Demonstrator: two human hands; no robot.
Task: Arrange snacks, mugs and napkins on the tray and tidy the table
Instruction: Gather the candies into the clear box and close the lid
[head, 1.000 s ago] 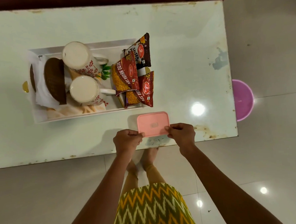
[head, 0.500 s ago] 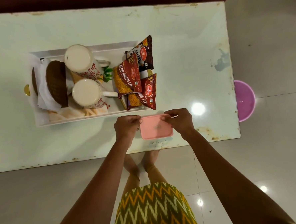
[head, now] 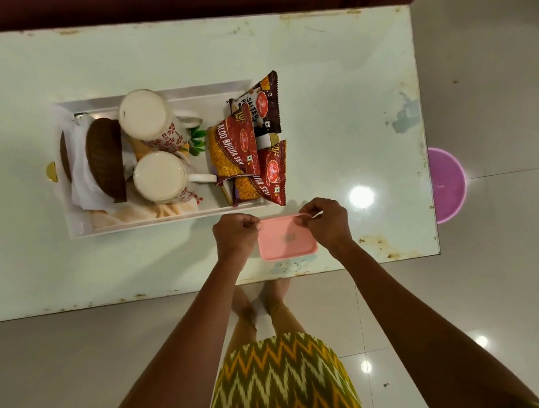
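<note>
Both hands pinched the pink box point(head: 286, 242) at its far corners, the left hand point(head: 236, 235) at 10 o'clock and the right hand point(head: 326, 224) at 2 o'clock, fingers curled tight over its edge. The box lay on the table point(head: 333, 73) just beside the tray point(head: 143, 225), at 6 o'clock of the snack packets point(head: 233, 146); whether it was being lifted or its lid prised, we could not tell. We judged the step would go best with the box kept level and raised clear of the tray's near rim and of the packet overhanging it; the two mugs point(head: 159, 177) and the napkins point(head: 82, 180) at 9 o'clock crowded the tray, so we thought the bare strip at 12 o'clock the only likely spot. Against a second earlier, we noted the hands had shifted from the box's near corners to its far ones; the box itself had barely moved, and the tray's load stood as it was.
</note>
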